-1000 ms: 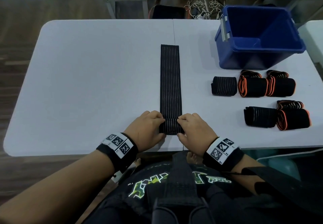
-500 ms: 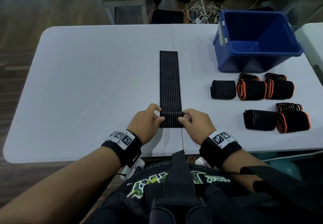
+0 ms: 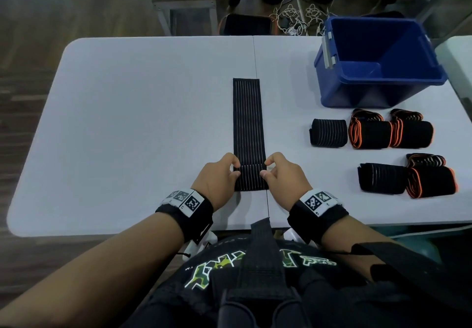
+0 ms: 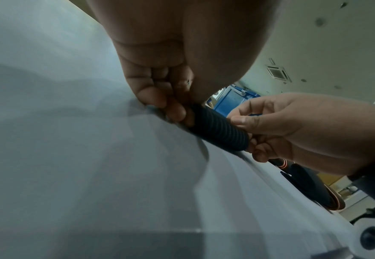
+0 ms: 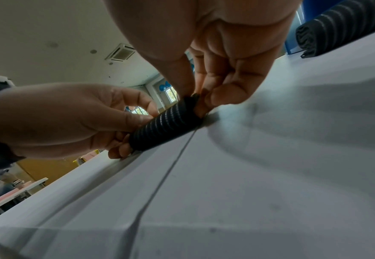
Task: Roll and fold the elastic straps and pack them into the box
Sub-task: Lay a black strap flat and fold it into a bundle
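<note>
Head view looks down over the table (image 3: pixel 127 123); both wrist views, low and close, share the rolled strap (image 4: pixel 221 128).

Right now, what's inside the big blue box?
Nothing that shows: the blue box has a bare floor and bare inner walls in the head view. Its near wall hides a strip of the floor just behind it, so something flat could lie there unseen.

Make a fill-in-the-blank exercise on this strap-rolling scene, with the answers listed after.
1. Both hands pinch the ends of the ____ part of the strap.
2. The box on the table is coloured ____.
3. The bundles with orange edging number ____.
4. The left hand and right hand work at the strap's ____ end.

Answers: rolled; blue; three; near
</note>
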Available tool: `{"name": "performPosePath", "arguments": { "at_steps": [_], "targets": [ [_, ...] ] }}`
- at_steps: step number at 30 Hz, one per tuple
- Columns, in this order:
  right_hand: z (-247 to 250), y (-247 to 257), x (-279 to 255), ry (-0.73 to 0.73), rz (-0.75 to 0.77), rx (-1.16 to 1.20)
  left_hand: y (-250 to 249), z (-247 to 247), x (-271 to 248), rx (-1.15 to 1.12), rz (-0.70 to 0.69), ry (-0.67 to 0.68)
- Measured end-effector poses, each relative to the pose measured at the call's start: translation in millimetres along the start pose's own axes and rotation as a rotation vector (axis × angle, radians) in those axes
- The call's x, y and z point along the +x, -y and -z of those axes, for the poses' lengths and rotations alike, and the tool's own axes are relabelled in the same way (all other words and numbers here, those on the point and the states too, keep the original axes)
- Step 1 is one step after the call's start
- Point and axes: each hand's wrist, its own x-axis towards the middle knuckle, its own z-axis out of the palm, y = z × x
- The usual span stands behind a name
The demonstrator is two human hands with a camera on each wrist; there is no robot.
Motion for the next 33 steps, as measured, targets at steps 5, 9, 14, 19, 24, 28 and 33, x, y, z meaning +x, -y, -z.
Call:
{"name": "performPosePath", "arguments": {
  "at_steps": [5, 9, 14, 19, 24, 28, 33],
  "targets": [
    [2, -2, -5, 0.061, 0.058, -0.087, 1, 1, -2, 0.012, -0.01, -0.029],
    [5, -1, -8, 0.122, 0.101, -0.253, 0, 3, -8, 0.059, -0.089, -0.078],
    [4, -6, -4, 0.09, 0.105, -0.284, 1, 7, -11, 0.081, -0.127, 0.046],
    [6, -10, -2, 0.083, 0.039, -0.145, 6, 6, -3, 0.039, -0.028, 0.061],
    [5, -12, 5, 0.041, -0.023, -0.093, 0, 9, 3, -0.05, 0.097, 0.119],
    [6, -9, 7, 0.05, -0.054, -0.083, -9, 7, 4, -0.019, 0.113, 0.125],
    [8, -5, 6, 0.06, -0.068, -0.074, -12, 8, 6, -0.033, 0.181, 0.109]
  ]
}}
